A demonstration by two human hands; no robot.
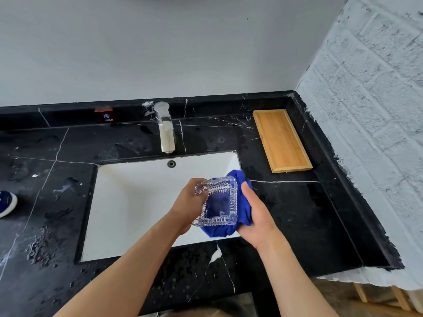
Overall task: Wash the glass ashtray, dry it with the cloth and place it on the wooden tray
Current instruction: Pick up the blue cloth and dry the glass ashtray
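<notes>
A square cut-glass ashtray (pixel 218 202) is held tilted above the right side of the white sink (pixel 137 202). My left hand (pixel 191 202) grips its left edge. A blue cloth (pixel 238 179) is pressed against the ashtray's underside and right side, bunched in my right hand (pixel 256 216). The wooden tray (pixel 282 140) lies on the black counter at the back right, apart from both hands, with nothing on it.
A chrome faucet (pixel 165 126) stands behind the sink, with a small "COLD" label (pixel 105 116) to its left. The black marble counter (pixel 45 202) is wet in patches. A white brick wall (pixel 370 110) bounds the right side. A blue and white object (pixel 6 203) sits at the left edge.
</notes>
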